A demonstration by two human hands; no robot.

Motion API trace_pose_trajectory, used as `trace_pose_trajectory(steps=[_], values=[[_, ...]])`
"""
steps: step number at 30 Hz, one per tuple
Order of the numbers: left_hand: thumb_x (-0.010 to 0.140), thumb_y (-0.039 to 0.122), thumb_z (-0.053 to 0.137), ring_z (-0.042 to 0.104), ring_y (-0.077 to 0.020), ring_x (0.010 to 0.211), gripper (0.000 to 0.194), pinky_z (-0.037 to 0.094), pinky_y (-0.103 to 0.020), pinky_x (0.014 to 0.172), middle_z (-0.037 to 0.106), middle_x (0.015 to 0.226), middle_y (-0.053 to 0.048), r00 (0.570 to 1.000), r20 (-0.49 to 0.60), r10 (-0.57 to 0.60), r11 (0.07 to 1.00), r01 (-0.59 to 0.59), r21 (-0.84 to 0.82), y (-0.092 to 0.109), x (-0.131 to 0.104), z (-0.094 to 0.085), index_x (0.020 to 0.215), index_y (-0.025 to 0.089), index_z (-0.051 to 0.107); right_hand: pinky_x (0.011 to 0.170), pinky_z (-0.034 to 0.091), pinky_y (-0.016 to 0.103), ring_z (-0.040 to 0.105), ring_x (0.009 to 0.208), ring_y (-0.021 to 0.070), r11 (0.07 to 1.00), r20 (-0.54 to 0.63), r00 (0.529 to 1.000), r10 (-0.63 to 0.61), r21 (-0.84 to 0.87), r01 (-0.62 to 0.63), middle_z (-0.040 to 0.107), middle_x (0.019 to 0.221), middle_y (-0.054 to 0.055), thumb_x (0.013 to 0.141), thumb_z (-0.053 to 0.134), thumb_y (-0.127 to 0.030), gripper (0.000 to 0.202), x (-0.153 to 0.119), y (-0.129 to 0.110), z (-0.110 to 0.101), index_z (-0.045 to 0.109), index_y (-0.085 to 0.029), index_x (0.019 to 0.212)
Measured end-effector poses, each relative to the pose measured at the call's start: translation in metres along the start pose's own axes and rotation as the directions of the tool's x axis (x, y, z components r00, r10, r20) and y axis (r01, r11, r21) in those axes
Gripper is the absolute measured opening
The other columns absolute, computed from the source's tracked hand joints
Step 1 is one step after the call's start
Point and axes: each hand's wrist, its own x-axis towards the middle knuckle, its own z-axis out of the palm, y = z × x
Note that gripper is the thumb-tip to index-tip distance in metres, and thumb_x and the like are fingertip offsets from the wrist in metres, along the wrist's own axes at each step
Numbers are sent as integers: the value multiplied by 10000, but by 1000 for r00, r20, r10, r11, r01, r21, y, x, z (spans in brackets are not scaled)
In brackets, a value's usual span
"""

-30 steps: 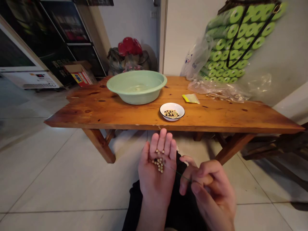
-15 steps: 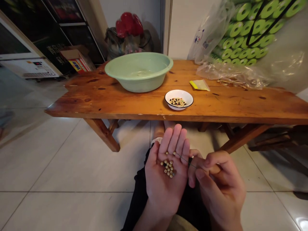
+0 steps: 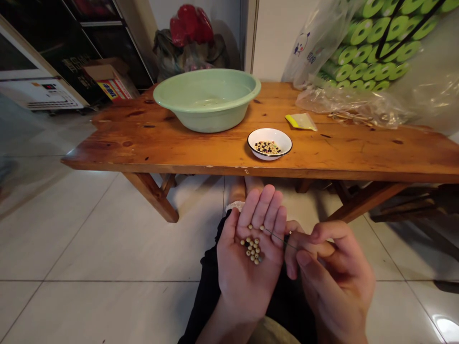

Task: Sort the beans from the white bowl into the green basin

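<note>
Head view, near to far: pinching a thin green strand narrowly between thumb and fingers of the right hand. Supporting small pale beads loosely in the upturned left hand, with fingers extended side by side and gripping nothing. Meeting, at the far end of the strand, a single bead near the base of those fingers; leaving unclear whether threaded or merely touching. Probably calling for a level palm, a short free length of strand, and a bead braced against the finger creases, hole facing the tip. Showing beyond, on the wooden table, a white bowl of mixed beads, then a small packet and a pale green basin, and, farthest, green rolls in clear plastic
</note>
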Motion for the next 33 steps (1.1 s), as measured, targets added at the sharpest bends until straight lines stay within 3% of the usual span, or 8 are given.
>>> trace_pose_trajectory(steps=[5, 12, 20, 23, 26, 31, 33], values=[[984, 268, 158, 664, -117, 1030, 598, 512, -237, 927, 747, 1025, -16, 999, 25, 20, 999, -19, -27, 1, -1, 1, 937, 193, 750, 731, 420, 314, 505, 531, 78, 1000, 4, 1000, -3, 8, 3, 498, 595, -82, 890, 499, -61, 167, 0, -2, 2, 507, -220, 941], [985, 264, 160, 670, -130, 1017, 594, 520, -244, 920, 746, 1020, -36, 1000, 22, 22, 999, -21, -49, -1, -2, 2, 953, 163, 745, 589, 420, 258, 488, 527, 78, 1000, 32, 999, 16, 11, -16, 507, 587, -69, 900, 487, -66, 176, 0, -1, 1, 504, -229, 964], [980, 265, 214, 660, -145, 1045, 540, 510, -262, 947, 740, 1045, -56, 999, 43, 15, 999, -13, -44, -2, 0, -3, 964, 150, 741, 548, 444, 212, 494, 548, 78, 999, 26, 999, 39, -19, -39, 512, 588, -64, 910, 497, -104, 152, -1, -2, 0, 504, -243, 972], [979, 276, 240, 659, -147, 1047, 512, 507, -269, 954, 739, 1050, -55, 999, 48, -3, 999, 5, -40, -4, 1, -5, 982, 148, 736, 524, 421, 181, 465, 527, 67, 982, 9, 996, 94, -164, -91, 482, 575, -71, 907, 510, -137, 140, 0, -7, -2, 507, -260, 975], [977, 273, 236, 654, -150, 1058, 512, 511, -272, 951, 735, 1063, -53, 999, 25, 33, 999, -32, -20, -6, 3, -5, 991, 148, 733, 481, 397, 153, 455, 526, 62, 907, 37, 985, 167, -398, -139, 514, 633, -58, 903, 509, -167, 141, 3, -13, -7, 501, -277, 992], [972, 273, 239, 659, -156, 1050, 506, 528, -258, 917, 726, 1093, -53, 991, -36, 132, 991, -130, 38, -8, 6, -3, 1007, 148, 728, 383, 371, 149, 551, 601, 93, 738, 148, 964, 221, -672, -67, 574, 824, -8, 903, 471, -212, 181, 6, -17, -16, 465, -303, 1060], [970, 277, 259, 654, -156, 1058, 482, 525, -253, 920, 719, 1113, -52, 990, -40, 136, 990, -134, 54, -9, 7, -4, 1030, 151, 720, 431, 431, 163, 584, 667, 117, 680, 169, 951, 260, -731, -56, 585, 824, -7, 907, 452, -218, 195, 6, -17, -20, 446, -309, 1078]])
